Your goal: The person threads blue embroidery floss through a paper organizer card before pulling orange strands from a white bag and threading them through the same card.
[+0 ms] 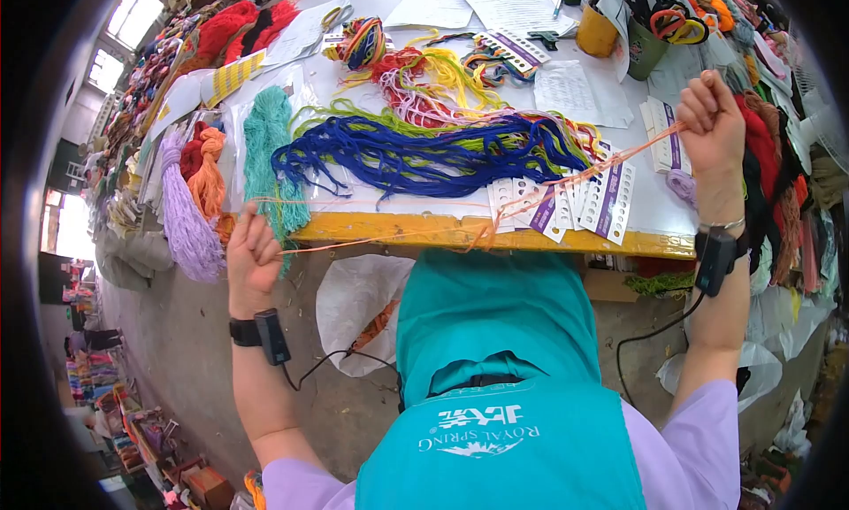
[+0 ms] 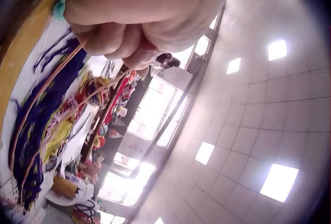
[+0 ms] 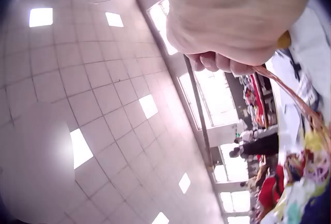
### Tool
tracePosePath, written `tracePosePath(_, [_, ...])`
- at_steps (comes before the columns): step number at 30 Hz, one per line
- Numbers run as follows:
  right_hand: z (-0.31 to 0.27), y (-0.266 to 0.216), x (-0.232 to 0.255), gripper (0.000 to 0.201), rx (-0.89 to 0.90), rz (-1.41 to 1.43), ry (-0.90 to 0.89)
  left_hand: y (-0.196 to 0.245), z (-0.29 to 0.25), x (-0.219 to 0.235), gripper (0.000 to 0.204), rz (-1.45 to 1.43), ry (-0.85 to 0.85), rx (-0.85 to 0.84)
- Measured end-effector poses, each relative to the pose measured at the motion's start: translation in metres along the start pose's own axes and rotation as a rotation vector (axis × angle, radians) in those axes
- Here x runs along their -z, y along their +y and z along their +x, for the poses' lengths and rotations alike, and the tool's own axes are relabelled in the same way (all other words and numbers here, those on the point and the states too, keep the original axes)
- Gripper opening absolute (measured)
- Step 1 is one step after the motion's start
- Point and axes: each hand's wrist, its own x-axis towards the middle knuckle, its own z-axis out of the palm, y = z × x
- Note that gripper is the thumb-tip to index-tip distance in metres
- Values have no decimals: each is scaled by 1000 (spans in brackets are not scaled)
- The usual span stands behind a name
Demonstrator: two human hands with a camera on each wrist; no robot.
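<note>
Salmon-orange thread stretches between the two raised hands, over the table's front edge. The left hand has its fingers curled round two strands, which spread apart toward the middle; the left wrist view shows both strands leaving the curled fingers. Higher up on the right, the right hand grips the other end, where the strands run close together as a bundle. A loose tangle of the same thread hangs at the middle. Behind it lies a long dark blue hank on lime green threads.
The table has a yellow front edge. Teal yarn and lilac yarn lie left. Punched cards are at the front right. A green pot with scissors and an orange cup stand behind. A white bag is below.
</note>
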Motion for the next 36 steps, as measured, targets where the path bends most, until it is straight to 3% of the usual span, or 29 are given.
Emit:
tracePosePath(2, [1,-27,10,13,102,-141,240,21,-1,27,17,76,90,-61])
tracePosePath(4, [-2,-60,39,14,142,-275,326,41,-4,58,17,140,141,-94])
tracePosePath(9, [-21,-149,93,14,275,-616,698,79,-23,143,18,553,612,-242])
tracePosePath(14, [-45,-259,170,12,404,-901,1022,115,-56,228,25,913,857,-384])
tracePosePath(15, [-45,-270,171,15,466,-1010,1165,123,-61,241,26,966,914,-398])
tracePosePath(17, [-54,-319,207,18,505,-1225,1135,139,-70,260,27,1072,1030,-426])
tracePosePath(20, [-61,-358,208,25,512,-1568,1183,167,-85,275,28,1130,1123,-417])
tracePosePath(21, [-53,-355,198,25,567,-1484,1078,170,-85,267,26,1009,1117,-384])
tracePosePath(23, [-31,-336,176,27,670,-1310,875,176,-73,245,22,766,1095,-322])
tracePosePath(25, [-6,-282,141,28,616,-1284,574,162,-53,211,16,508,760,-214])
tracePosePath(26, [4,-242,117,30,585,-1424,404,146,-43,185,15,402,599,-127])
tracePosePath(28, [20,-141,46,33,282,-1283,411,91,-21,109,11,273,303,12])
tracePosePath(29, [20,-95,27,36,202,-1259,295,56,-13,63,11,248,168,66])
tracePosePath(31, [9,-6,-13,28,28,-1246,23,-9,-8,-21,23,362,221,109])
tracePosePath(33, [-8,74,-31,23,-34,-1143,-289,-61,-6,-67,31,318,-114,252])
tracePosePath(34, [-17,103,-47,19,-266,-1066,-320,-84,-4,-92,32,345,-202,307])
tracePosePath(35, [-30,126,-71,17,-319,-973,-328,-105,-3,-115,33,372,-293,364])
tracePosePath(36, [-39,145,-76,23,-350,-925,-356,-126,-2,-132,32,426,-280,389])
